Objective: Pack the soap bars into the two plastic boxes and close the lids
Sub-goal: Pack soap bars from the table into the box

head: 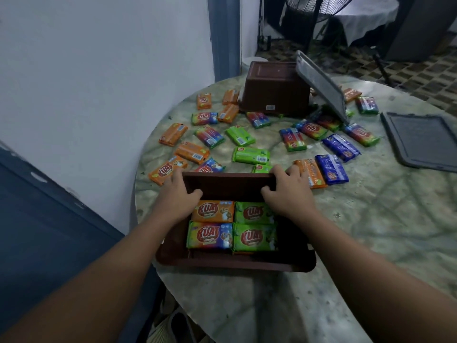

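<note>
Although four soap bars [232, 226] lay in the near box [235, 263], whose far wall both the left hand [176, 194] and right hand [288, 191] gripped with curled fingers, most bars beyond it strewed the bench [358, 231]; the second box [275, 89] sat upturned, lids off.

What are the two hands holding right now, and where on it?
Both hands grip the near brown box by its far rim: the left hand at the far-left corner, the right hand at the far-right corner, thumbs inside.

dim room, white wall [99, 82], round marbled table [371, 231], standing fan [311, 11].
</note>
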